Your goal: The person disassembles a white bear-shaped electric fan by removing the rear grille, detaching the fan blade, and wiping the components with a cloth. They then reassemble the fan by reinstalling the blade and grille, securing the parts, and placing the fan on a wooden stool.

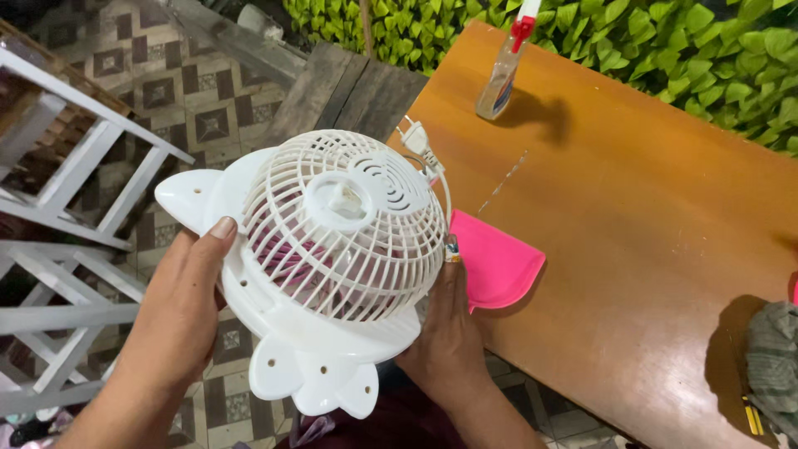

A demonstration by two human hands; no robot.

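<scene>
I hold a small white plastic fan (332,249) with a round grille, ear-shaped tabs and pink blades behind the bars. My left hand (179,312) grips its left rim, thumb on the edge. My right hand (449,333) supports its right side from beneath, thumb against the grille. The fan's white cord and plug (420,145) trail behind it onto the brown wooden table (632,216). A pink cloth (495,262) lies on the table edge just right of the fan.
A clear spray bottle (503,71) with a red-and-white nozzle stands at the table's far end. A grey rag (773,357) lies at the right edge. White wooden frames (75,208) stand on the patterned tile floor at left. Green leafy wall behind.
</scene>
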